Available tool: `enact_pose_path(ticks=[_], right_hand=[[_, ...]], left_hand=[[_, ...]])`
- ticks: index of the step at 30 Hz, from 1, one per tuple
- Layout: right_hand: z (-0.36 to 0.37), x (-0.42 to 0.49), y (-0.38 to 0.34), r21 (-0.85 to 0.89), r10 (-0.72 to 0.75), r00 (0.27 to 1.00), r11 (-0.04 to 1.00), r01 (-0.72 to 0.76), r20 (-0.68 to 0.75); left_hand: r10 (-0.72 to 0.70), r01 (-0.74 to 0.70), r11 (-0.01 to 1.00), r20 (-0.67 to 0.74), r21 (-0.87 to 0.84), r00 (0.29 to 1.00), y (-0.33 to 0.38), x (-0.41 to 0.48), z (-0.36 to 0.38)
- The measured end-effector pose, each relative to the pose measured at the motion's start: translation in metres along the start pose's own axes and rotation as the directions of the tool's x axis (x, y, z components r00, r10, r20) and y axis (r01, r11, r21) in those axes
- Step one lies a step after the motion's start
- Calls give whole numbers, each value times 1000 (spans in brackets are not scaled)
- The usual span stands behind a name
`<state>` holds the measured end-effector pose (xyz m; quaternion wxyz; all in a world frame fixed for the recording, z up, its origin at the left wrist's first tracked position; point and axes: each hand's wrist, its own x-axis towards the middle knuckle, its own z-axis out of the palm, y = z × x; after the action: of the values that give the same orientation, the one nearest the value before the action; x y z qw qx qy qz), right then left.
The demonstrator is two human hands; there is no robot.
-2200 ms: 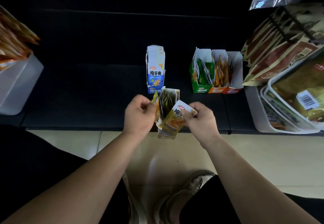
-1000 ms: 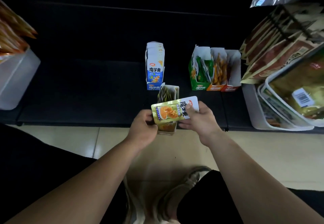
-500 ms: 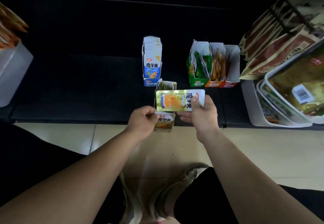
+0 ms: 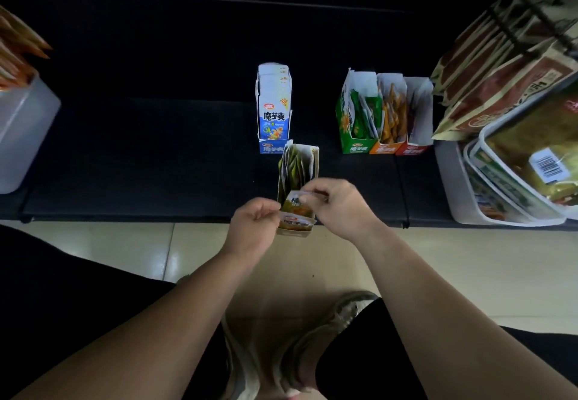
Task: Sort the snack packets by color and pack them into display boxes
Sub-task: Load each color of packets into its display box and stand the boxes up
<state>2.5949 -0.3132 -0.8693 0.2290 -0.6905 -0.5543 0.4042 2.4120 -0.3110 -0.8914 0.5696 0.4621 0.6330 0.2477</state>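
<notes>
Pinching the yellow packet [image 4: 299, 206] beneath its fingertips, the right hand [image 4: 341, 209] is holding it inside the display box [image 4: 314, 162] that the left hand [image 4: 255, 228] is gripping.

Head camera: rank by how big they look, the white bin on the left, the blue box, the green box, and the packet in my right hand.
1. white bin, largest, though cut off by the frame edge.
2. blue box and green box: about alike, unranked.
3. packet, smallest, only partly visible.
</notes>
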Motion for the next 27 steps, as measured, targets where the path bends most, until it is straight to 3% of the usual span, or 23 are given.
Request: enact_pose_path(ticks=[2,5,11,15,19,25,27], right_hand=[[7,2,1,-101,30,995,995,-20,99],[12,-1,0,-45,89,980,996,-82,177],[0,-3,-1,320,258,959,904,-283,119],[4,-7,9,316,300,950,895,-313,92],[18,-9,22,187,288,957,939,-288,27],[28,-10,19,319,335,932,876,-363,139],[25,-9,20,342,334,932,867,-363,143]], left_hand=[[-32,32,997,-2,-64,999,-2,-1,-2],[-47,46,990,-7,-134,999,-3,2,-4],[-6,13,991,55,-130,998,1,6,-2],[21,-19,999,61,-36,998,0,9,1],[13,-13,999,-14,-31,1000,-5,11,-2],[57,-56,998,-18,36,998,2,25,-2],[93,-85,992,-84,89,992,5,35,-2]])
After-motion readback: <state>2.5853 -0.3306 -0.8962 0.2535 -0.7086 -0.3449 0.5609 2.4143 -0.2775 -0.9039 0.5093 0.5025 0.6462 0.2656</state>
